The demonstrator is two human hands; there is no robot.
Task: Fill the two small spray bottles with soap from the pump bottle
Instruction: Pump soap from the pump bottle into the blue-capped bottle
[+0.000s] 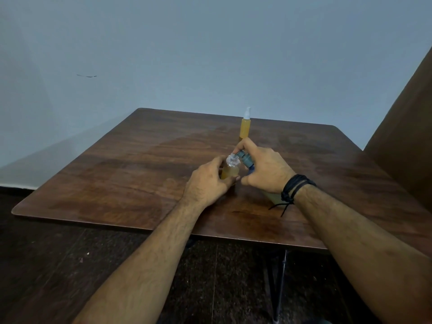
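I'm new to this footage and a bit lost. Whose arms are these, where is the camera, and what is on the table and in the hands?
No machine here: a person works with two bare hands. The single picture comes from a camera worn on their head, looking forward and down, so both forearms reach in from below. The left hand has its grip around a small open bottle partly filled with orange-yellow soap, standing on the wooden table. The right hand, with a black cord wristband, holds the pump bottle's blue-grey pump head, its nozzle at the open neck. Farther back stands the other spray bottle, capped and full.
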